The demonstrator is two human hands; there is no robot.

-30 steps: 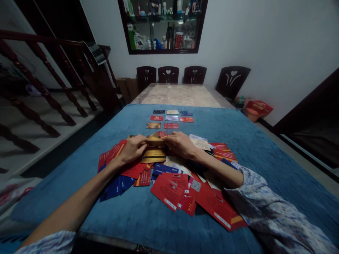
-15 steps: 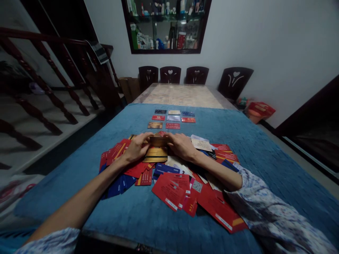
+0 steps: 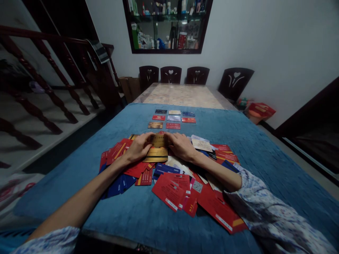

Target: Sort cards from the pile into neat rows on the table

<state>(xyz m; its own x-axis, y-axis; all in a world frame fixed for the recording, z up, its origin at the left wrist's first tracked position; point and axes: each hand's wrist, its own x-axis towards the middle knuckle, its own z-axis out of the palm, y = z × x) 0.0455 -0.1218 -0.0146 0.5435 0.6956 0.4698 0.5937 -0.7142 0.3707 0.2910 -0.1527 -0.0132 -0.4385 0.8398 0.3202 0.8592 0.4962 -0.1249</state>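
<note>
Between my two hands a gold card (image 3: 159, 140) is held by its short edges, its face tipped toward me. My left hand (image 3: 139, 147) is closed on the card's left edge with thumb and fingers. On its right edge my right hand (image 3: 180, 145) pinches it the same way. Just below lies a gold card with a dark stripe (image 3: 156, 155). Red paper sleeves (image 3: 173, 188), blue cards (image 3: 166, 170) and red-and-orange cards (image 3: 144, 177) spread in a loose pile under and around both hands. A cream card (image 3: 201, 145) lies right of my right hand.
Beyond my hands, several cards are laid in rows, among them a brown card (image 3: 155, 125) and a silver card (image 3: 173, 118). A blue cloth (image 3: 106, 123) covers the near table. Dark chairs (image 3: 197, 75) stand at the far end, a wooden railing (image 3: 53, 95) at left.
The gold card between my hands has tilted, so its face now shows brighter and taller. Both hands stay in nearly the same place.
</note>
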